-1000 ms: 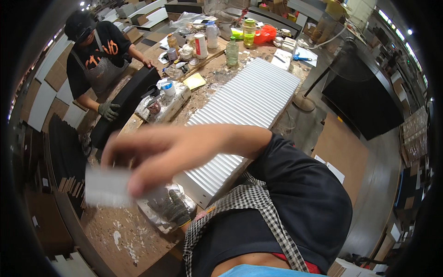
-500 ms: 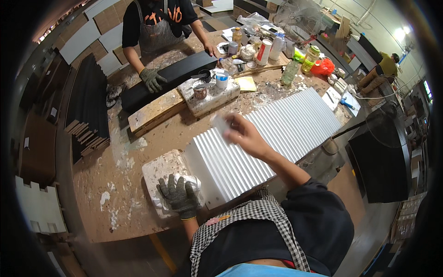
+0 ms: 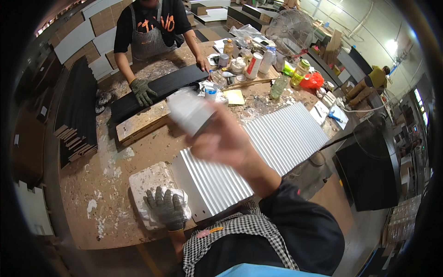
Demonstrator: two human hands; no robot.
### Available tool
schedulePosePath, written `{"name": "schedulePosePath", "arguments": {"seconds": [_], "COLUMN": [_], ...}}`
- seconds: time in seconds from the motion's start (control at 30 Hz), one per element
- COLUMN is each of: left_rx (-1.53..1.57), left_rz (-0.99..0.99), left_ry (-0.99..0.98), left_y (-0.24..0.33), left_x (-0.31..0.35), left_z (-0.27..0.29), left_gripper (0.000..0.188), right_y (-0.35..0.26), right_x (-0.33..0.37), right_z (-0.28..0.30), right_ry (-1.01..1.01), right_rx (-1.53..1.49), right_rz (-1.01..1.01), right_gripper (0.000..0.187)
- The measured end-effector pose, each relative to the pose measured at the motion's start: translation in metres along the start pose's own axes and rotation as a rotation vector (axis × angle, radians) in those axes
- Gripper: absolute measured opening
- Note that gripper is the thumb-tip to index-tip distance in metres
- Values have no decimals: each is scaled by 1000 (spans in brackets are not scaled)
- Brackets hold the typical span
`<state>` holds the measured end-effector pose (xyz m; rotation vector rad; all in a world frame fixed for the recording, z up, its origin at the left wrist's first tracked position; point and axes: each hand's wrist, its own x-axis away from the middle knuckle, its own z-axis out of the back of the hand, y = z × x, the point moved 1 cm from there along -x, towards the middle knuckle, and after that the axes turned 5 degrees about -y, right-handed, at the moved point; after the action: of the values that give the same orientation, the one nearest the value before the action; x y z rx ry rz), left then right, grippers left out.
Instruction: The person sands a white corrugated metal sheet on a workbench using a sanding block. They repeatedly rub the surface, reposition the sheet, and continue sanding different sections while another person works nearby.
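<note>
My left hand (image 3: pixel 169 210), in a dark knitted glove, lies with fingers spread on a crumpled white cloth (image 3: pixel 182 195). Under the cloth is a paint-spattered pale block (image 3: pixel 146 181) on the table. My bare right hand (image 3: pixel 226 138) is raised over the work, its fingers closed round a flat light-grey piece (image 3: pixel 189 111) with a darker edge; motion blur hides its exact kind. Below that hand, a row of narrow white panels (image 3: pixel 286 134) stretches from beside the cloth toward the far right. A plain white panel (image 3: pixel 187 184) forms the near-left end of the row.
Across the table a person's gloved hand (image 3: pixel 143 91) rests on black strips (image 3: pixel 168 82). Nearby stand a blue-and-white cup (image 3: pixel 210 93), bottles and a red-and-white can (image 3: pixel 254 65). Black boards (image 3: pixel 76 111) are stacked at left. A fan (image 3: pixel 290 30) stands behind.
My right hand has lifted up and toward the left with the grey piece, nearer the camera. The view has shifted slightly; my left hand stays on the cloth.
</note>
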<state>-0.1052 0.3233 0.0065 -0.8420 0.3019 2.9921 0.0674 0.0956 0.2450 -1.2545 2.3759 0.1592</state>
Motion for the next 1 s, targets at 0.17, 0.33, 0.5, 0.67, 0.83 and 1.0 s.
{"name": "schedulePosePath", "arguments": {"seconds": [0.17, 0.33, 0.5, 0.67, 0.83, 1.0], "left_rx": [-42, 70, 6, 17, -60, -178], "left_rz": [-32, -47, -8, -20, 14, 19], "left_ry": [-2, 80, 12, 100, 53, 13], "left_y": [-15, -11, -4, 1, 9, 10], "left_x": [5, 7, 0, 1, -5, -4], "left_z": [2, -14, -6, 2, -1, 0], "left_gripper": [30, 25, 26, 21, 22, 26], "right_y": [80, 69, 114, 4, -156, -323], "right_x": [-9, 74, 233, 232, 225, 188], "right_z": [-50, 57, 162, 62, 58, 150], "right_ry": [-241, -446, 515, 138, 471, 980], "right_rx": [711, 893, 353, 1065, 1424, 1528], "right_rz": [-645, -669, -141, -247, -909, -686], "right_gripper": [63, 67, 80, 72, 77, 68]}}
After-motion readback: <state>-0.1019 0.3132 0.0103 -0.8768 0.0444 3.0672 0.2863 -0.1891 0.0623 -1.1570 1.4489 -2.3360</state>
